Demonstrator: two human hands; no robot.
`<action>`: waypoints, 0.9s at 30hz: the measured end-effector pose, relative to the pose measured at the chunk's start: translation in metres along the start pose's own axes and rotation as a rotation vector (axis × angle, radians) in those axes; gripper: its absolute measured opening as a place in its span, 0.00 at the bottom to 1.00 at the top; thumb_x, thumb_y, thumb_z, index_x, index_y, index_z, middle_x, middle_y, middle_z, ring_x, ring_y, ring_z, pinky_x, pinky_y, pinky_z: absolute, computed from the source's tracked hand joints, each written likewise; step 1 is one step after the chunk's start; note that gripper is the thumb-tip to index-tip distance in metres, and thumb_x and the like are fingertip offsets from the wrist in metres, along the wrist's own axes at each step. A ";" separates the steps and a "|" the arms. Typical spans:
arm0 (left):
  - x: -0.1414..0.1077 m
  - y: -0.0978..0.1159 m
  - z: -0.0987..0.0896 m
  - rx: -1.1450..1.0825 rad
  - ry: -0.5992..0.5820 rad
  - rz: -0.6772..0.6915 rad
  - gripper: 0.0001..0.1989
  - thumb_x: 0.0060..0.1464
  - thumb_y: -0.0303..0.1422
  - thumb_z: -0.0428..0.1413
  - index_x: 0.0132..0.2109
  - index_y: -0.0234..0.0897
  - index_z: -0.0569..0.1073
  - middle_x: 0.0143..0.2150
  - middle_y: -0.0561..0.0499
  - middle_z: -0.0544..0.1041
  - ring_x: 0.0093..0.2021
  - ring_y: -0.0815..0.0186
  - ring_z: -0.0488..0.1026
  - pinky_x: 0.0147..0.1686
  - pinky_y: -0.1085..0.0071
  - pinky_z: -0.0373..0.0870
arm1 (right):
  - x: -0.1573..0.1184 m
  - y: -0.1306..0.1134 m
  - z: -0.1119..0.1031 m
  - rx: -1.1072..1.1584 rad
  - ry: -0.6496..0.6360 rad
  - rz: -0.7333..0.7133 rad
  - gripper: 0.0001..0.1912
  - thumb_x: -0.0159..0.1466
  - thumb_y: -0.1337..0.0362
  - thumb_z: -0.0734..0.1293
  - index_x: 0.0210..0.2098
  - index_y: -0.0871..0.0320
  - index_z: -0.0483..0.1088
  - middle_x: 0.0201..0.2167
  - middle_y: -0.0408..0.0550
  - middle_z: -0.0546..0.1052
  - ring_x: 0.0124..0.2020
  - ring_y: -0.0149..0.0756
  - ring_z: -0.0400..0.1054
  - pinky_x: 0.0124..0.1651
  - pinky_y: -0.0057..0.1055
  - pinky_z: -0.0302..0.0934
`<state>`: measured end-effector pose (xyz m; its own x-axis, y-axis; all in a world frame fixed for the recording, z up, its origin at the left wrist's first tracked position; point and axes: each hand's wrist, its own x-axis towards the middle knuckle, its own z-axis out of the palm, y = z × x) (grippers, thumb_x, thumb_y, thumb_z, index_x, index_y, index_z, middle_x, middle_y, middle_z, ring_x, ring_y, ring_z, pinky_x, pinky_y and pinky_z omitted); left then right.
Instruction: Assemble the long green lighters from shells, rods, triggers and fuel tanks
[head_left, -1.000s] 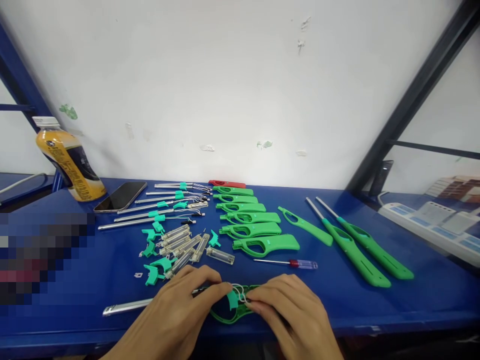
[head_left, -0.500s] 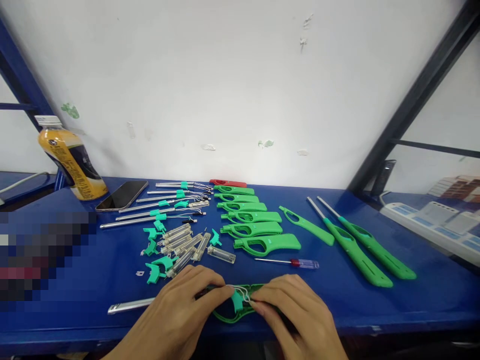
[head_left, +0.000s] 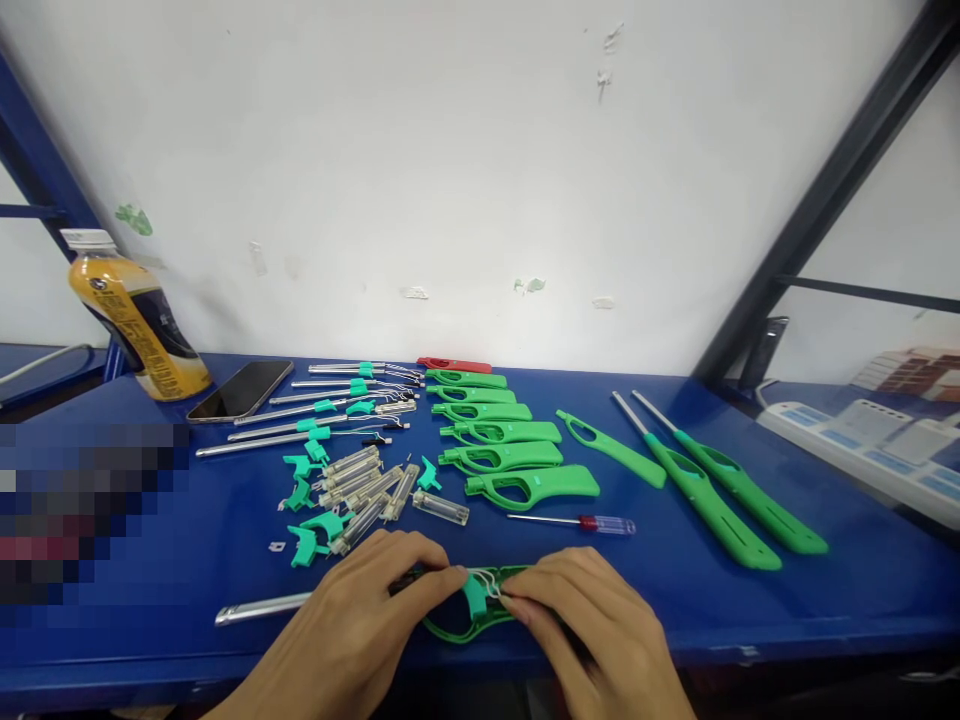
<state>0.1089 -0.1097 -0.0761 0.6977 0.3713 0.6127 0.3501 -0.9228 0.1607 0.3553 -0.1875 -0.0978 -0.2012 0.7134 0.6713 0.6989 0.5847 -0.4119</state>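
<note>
At the table's front edge lies an opened green lighter shell (head_left: 448,632), its inside facing up. My left hand (head_left: 360,610) is closed around its left part, thumb and fingers pressing there. A silver metal tube (head_left: 262,608) sticks out to the left beneath this hand. Inside the shell sits a teal trigger (head_left: 475,598), with white wires (head_left: 491,578) running past it. My right hand (head_left: 596,615) covers the shell's right part, and its thumb and index finger pinch at the wires. What lies under the fingers is hidden.
Teal triggers (head_left: 306,545) and clear fuel tanks (head_left: 365,522) lie left of centre, below silver tubes (head_left: 247,440) with wires. Green shells (head_left: 555,482), a screwdriver (head_left: 600,525) and two lighters (head_left: 727,525) lie to the right. A phone (head_left: 240,390) and bottle (head_left: 150,325) stand back left.
The camera view has shifted very slightly. Both hands stay in nearly the same place on the shell, the right fingers still pinching at the wires.
</note>
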 end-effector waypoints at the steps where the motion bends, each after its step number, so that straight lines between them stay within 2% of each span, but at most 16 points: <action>1: 0.000 0.000 0.000 -0.006 -0.004 -0.002 0.25 0.66 0.14 0.45 0.57 0.42 0.76 0.48 0.50 0.82 0.41 0.67 0.80 0.42 0.75 0.77 | 0.000 0.000 0.000 0.001 0.004 0.003 0.08 0.76 0.71 0.68 0.48 0.52 0.76 0.39 0.41 0.84 0.38 0.34 0.78 0.44 0.31 0.71; 17: 0.004 0.002 0.001 0.006 0.048 -0.009 0.26 0.65 0.14 0.45 0.55 0.43 0.77 0.45 0.52 0.82 0.39 0.69 0.81 0.41 0.78 0.77 | 0.000 -0.001 0.000 -0.016 0.014 0.005 0.07 0.77 0.69 0.67 0.48 0.53 0.78 0.38 0.43 0.84 0.37 0.34 0.79 0.43 0.31 0.72; 27: -0.002 -0.002 0.006 -0.021 -0.027 0.007 0.26 0.65 0.13 0.45 0.57 0.41 0.76 0.47 0.49 0.80 0.40 0.67 0.78 0.43 0.74 0.78 | 0.000 0.001 0.001 -0.011 0.008 0.000 0.07 0.77 0.70 0.67 0.48 0.53 0.76 0.39 0.41 0.84 0.38 0.33 0.78 0.44 0.31 0.70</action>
<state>0.1102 -0.1081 -0.0825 0.7168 0.3675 0.5926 0.3321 -0.9272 0.1732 0.3551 -0.1872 -0.0989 -0.1958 0.7103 0.6761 0.7065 0.5803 -0.4051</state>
